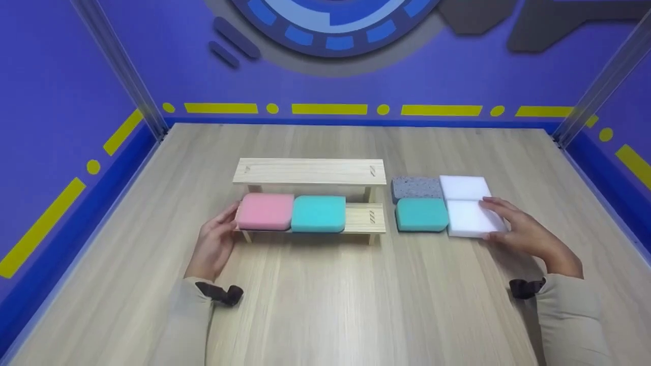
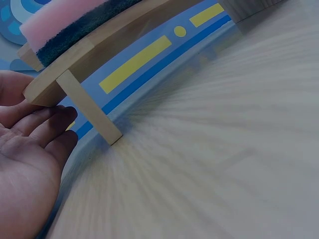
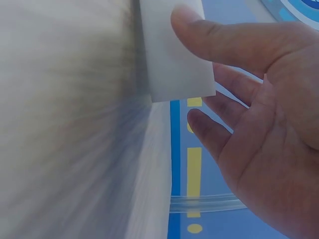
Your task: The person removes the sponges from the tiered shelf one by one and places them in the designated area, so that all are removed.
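Observation:
A two-tier wooden rack (image 1: 309, 172) stands mid-table. Its lower step holds a pink sponge (image 1: 265, 211) at the left and a turquoise sponge (image 1: 319, 213) beside it. My left hand (image 1: 216, 243) grips the left end of the lower step, with fingertips under the plank (image 2: 62, 74) in the left wrist view. The pink sponge has a dark green scouring layer (image 2: 84, 32) underneath. Over on the right, my right hand (image 1: 531, 235) pinches the nearer white sponge (image 1: 470, 219), thumb on its near side (image 3: 174, 59) and a fingertip at its far right corner.
Beside the rack's right end lie a grey speckled block (image 1: 417, 188), a green sponge (image 1: 421, 215) in front of it and another white sponge (image 1: 463, 187), all close together with the pinched one. Blue panels (image 1: 356, 86) wall in the table's back and sides.

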`<state>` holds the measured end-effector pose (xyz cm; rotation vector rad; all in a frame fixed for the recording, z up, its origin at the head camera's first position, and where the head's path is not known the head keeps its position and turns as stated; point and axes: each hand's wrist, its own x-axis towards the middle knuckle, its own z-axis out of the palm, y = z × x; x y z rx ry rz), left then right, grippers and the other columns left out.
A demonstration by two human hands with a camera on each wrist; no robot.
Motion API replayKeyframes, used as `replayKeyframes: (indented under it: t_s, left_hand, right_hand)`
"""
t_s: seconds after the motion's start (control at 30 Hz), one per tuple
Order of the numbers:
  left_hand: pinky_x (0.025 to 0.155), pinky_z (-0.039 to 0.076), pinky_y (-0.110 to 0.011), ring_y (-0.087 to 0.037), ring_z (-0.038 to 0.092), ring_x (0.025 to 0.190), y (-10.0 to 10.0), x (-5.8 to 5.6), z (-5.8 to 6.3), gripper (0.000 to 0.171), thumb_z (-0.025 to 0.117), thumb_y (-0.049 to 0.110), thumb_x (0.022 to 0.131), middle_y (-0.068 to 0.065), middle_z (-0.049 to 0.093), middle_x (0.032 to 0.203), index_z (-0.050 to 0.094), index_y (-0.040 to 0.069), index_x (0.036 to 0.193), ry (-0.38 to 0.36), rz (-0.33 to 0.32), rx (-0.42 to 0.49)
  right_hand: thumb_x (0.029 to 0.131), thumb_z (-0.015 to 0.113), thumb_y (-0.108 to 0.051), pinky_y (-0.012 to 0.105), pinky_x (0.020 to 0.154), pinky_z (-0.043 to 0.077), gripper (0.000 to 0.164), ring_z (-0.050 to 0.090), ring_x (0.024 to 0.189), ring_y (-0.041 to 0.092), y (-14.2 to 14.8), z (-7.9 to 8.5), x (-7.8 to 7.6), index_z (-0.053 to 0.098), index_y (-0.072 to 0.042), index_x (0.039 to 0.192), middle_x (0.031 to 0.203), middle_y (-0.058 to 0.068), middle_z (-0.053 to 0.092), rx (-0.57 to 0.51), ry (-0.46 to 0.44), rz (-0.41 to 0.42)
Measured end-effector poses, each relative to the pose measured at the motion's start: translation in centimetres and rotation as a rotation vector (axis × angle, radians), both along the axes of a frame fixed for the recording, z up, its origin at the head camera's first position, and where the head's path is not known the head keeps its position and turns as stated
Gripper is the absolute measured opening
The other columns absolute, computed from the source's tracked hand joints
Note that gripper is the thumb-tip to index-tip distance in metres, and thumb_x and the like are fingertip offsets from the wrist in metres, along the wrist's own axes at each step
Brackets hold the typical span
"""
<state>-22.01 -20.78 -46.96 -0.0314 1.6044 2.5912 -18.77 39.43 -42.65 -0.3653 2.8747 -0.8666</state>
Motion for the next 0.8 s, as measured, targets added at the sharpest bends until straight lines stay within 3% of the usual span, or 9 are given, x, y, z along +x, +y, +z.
replayKeyframes:
  t_s: [0.8]
  left_hand:
    - [0.122,0.010,-0.033,-0.023,0.012,0.149,-0.06,-0.07,0.00,0.057,0.035,-0.012,0.092,-0.019,0.016,0.159,0.018,-0.011,0.147,-0.023,0.006,0.007]
  right_hand:
    - [0.081,0.075,-0.020,0.072,0.105,0.019,0.083,0.018,0.135,0.060,0.12,-0.48,-0.09,0.030,0.011,0.144,0.149,0.037,0.022,-0.009,0.006,0.025]
